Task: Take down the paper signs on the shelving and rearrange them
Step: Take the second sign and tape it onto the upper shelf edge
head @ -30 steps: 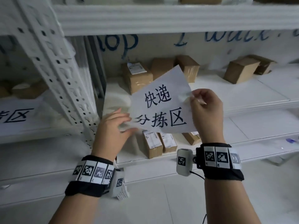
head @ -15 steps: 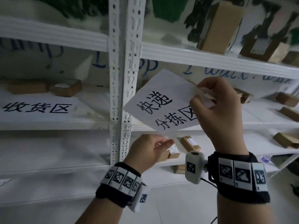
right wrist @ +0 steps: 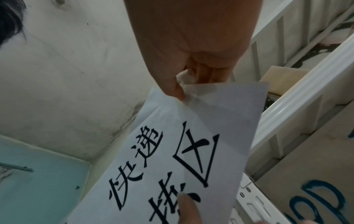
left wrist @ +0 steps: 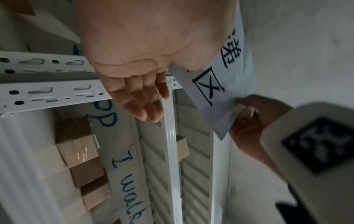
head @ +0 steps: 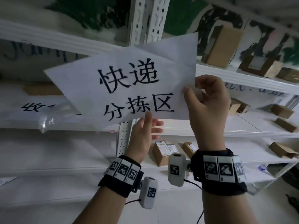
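A white paper sign [head: 129,88] with large black characters is in the air in front of the shelving, tilted. My right hand [head: 192,91] pinches its right edge between thumb and fingers, where clear tape [right wrist: 191,92] clings to the corner. My left hand [head: 150,123] is below the sign with straight fingers, its thumb touching the lower edge. In the left wrist view the fingers [left wrist: 141,103] point away from the sign [left wrist: 210,91]. A second sign [head: 32,107] lies on the left shelf, partly hidden by the held one.
A white perforated upright [head: 145,18] stands behind the sign, between two shelf bays. Cardboard boxes [head: 221,46] sit on the upper right shelf, with more boxes [head: 161,152] on the lower shelves. A crumpled clear wrap [head: 47,123] lies on the left shelf's edge.
The sign has come up and closer, now level with the upright. My left hand has opened and risen, so its thumb meets the sign's lower edge. The right hand keeps its pinch.
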